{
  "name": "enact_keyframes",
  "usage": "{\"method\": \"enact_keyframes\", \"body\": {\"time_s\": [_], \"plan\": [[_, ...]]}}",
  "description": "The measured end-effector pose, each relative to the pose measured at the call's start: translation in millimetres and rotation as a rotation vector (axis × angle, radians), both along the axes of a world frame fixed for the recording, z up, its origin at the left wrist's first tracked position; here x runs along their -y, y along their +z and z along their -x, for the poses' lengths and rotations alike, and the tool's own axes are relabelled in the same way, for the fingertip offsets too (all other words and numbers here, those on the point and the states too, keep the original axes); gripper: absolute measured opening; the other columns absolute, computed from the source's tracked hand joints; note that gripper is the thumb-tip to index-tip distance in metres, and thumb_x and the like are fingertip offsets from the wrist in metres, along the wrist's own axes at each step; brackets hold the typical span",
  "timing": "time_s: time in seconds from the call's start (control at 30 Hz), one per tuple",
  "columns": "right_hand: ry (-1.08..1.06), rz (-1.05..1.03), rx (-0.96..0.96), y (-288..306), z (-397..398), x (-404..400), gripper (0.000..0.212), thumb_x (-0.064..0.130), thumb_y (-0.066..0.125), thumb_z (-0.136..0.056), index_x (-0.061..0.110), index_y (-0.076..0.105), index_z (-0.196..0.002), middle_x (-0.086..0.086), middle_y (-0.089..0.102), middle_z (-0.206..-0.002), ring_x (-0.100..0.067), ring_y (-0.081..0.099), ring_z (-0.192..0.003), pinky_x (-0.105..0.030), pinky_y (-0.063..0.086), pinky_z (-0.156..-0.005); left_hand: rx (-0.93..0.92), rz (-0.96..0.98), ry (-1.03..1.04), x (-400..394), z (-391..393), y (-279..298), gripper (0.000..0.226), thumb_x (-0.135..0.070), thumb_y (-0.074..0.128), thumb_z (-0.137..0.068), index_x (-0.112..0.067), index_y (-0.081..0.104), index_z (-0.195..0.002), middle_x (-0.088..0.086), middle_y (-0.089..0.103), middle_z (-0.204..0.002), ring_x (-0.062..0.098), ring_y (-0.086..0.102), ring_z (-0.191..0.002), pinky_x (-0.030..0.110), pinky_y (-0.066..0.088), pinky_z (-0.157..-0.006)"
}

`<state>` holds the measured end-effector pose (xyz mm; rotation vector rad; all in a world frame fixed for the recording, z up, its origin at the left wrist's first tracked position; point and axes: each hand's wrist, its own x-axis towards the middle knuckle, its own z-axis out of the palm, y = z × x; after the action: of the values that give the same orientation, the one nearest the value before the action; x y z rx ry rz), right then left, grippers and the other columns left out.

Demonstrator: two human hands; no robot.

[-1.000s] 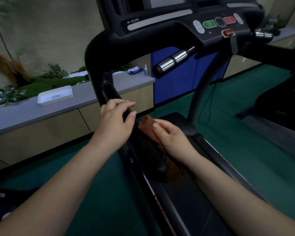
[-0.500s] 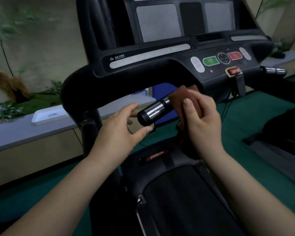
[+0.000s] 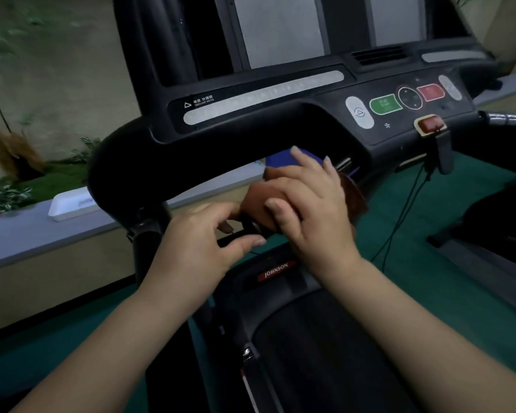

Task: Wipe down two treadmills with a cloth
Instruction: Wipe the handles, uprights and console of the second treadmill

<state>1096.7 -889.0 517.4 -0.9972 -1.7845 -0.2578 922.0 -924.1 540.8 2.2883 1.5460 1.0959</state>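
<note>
- On the far left, blurred green plants (image 3: 8,195) stand against a beige wall, behind a long grey ledge (image 3: 27,234).
- A white tray (image 3: 72,204) lies on that ledge, just left of the treadmill's black upright post (image 3: 149,234).
- The left hand (image 3: 200,245) hangs below the curved black console arm — its thumb and fingers are bent toward each other and close to the dark end of the handle (image 3: 252,228), but whether they actually hold it cannot be told.
- The brown cloth (image 3: 261,195) is draped over that handle, right of the left hand and nearly touching its fingertips.
- The right hand (image 3: 313,204) is clamped over the cloth, thumb pressing it onto the handle, with two fingers lifted straighter toward the console's underside.
- Both hands sit close together in the middle, above the red "JOHNSON" badge (image 3: 276,271) on the treadmill (image 3: 310,338).
- Higher and to the right, the console (image 3: 251,96) carries a green button (image 3: 385,104), a round dial and a red button (image 3: 430,92).
- Below these sits a red safety clip (image 3: 430,125) — a black cord (image 3: 405,204) hangs from it over the green floor (image 3: 429,234).
</note>
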Motion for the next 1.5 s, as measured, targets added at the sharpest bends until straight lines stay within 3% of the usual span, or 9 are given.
{"method": "enact_keyframes", "body": {"time_s": [0.2, 0.33, 0.6, 0.77, 0.9, 1.03, 1.27, 1.43, 1.5], "plan": [[-0.009, -0.013, -0.124, 17.4, -28.1, -17.6, 0.033, 0.012, 0.051, -0.095, 0.009, 0.06, -0.126, -0.011, 0.04, -0.144, -0.025, 0.041, -0.134, -0.037, 0.037, -0.11, 0.058, 0.048, -0.03, -1.9, 3.1, 0.4, 0.05, -0.053, 0.071, -0.06, -0.037, 0.068, -0.107, -0.03, 0.058, -0.08, -0.007, 0.056, -0.088, 0.001, 0.037, -0.071], [0.014, -0.04, 0.069, 26.5, -28.5, -23.0, 0.025, 0.011, 0.056, -0.092, 0.014, 0.07, -0.112, -0.003, 0.064, -0.121, -0.023, 0.06, -0.109, -0.04, 0.047, -0.092, 0.034, 0.043, -0.036, -3.7, 4.0, 0.1, 0.051, -0.057, 0.068, -0.06, -0.039, 0.067, -0.108, -0.032, 0.056, -0.081, -0.006, 0.055, -0.088, 0.003, 0.037, -0.071], [0.042, 0.266, 0.135, 31.9, -33.0, 6.8, 0.059, 0.019, 0.049, -0.087, 0.017, 0.038, -0.144, -0.001, 0.039, -0.148, -0.013, 0.033, -0.137, -0.026, 0.023, -0.114, 0.009, 0.043, -0.046, -8.1, 6.6, 0.8, 0.037, -0.053, 0.075, -0.062, -0.055, 0.061, -0.097, -0.03, 0.058, -0.085, -0.003, 0.054, -0.088, 0.011, 0.036, -0.071], [0.063, 0.07, 0.233, 40.3, -39.5, -12.3, 0.032, 0.039, 0.057, -0.091, 0.021, 0.069, -0.115, 0.0, 0.064, -0.122, -0.019, 0.058, -0.111, -0.04, 0.044, -0.097, 0.034, 0.05, -0.069, -9.5, 7.0, 2.3, 0.038, -0.052, 0.076, -0.06, -0.063, 0.054, -0.089, -0.027, 0.059, -0.085, -0.002, 0.055, -0.09, 0.016, 0.04, -0.074], [0.076, -0.086, 0.102, 27.4, -9.4, -13.9, 0.05, 0.039, 0.033, -0.099, 0.012, 0.074, -0.091, 0.0, 0.071, -0.102, -0.023, 0.064, -0.1, -0.046, 0.044, -0.09, 0.059, 0.068, -0.072, -12.0, 8.3, -0.7, 0.036, -0.053, 0.076, -0.059, -0.057, 0.059, -0.091, -0.025, 0.06, -0.084, -0.002, 0.054, -0.089, 0.014, 0.039, -0.073], [0.091, -0.138, 0.118, 11.5, 12.7, -7.4, 0.056, 0.036, 0.024, -0.098, 0.01, 0.072, -0.085, -0.004, 0.07, -0.09, -0.027, 0.063, -0.082, -0.048, 0.042, -0.089, 0.038, 0.05, -0.026, -13.7, 7.6, -4.7, 0.049, -0.063, 0.067, -0.056, -0.04, 0.07, -0.099, -0.02, 0.059, -0.084, -0.002, 0.052, -0.085, 0.007, 0.035, -0.07], [-0.02, -0.187, -0.066, 17.7, -10.8, -22.3, 0.051, 0.026, 0.027, -0.096, 0.013, 0.073, -0.077, -0.001, 0.07, -0.083, -0.025, 0.064, -0.082, -0.048, 0.042, -0.087, 0.05, 0.045, -0.04, -7.7, 7.8, -1.0, 0.035, -0.063, 0.068, -0.057, -0.061, 0.057, -0.09, -0.02, 0.059, -0.084, -0.002, 0.055, -0.088, 0.014, 0.042, -0.076], [0.138, -0.186, 0.068, 5.0, 19.0, -9.0, 0.055, 0.03, 0.024, -0.097, 0.007, 0.072, -0.085, -0.007, 0.069, -0.089, -0.029, 0.062, -0.081, -0.044, 0.044, -0.077, -0.03, 0.017, 0.031, -9.8, 6.5, -2.1, 0.047, -0.065, 0.063, -0.059, -0.038, 0.071, -0.097, -0.013, 0.062, -0.083, 0.006, 0.057, -0.081, 0.017, 0.041, -0.071], [0.106, -0.179, 0.103, 8.8, -2.0, -20.4, 0.051, 0.026, 0.026, -0.096, 0.009, 0.073, -0.088, -0.007, 0.07, -0.091, -0.029, 0.063, -0.083, -0.045, 0.046, -0.078, 0.008, 0.026, 0.008, -8.4, 5.9, 0.2, 0.045, -0.068, 0.061, -0.056, -0.046, 0.068, -0.095, -0.016, 0.062, -0.081, 0.002, 0.057, -0.082, 0.018, 0.045, -0.074]]}}
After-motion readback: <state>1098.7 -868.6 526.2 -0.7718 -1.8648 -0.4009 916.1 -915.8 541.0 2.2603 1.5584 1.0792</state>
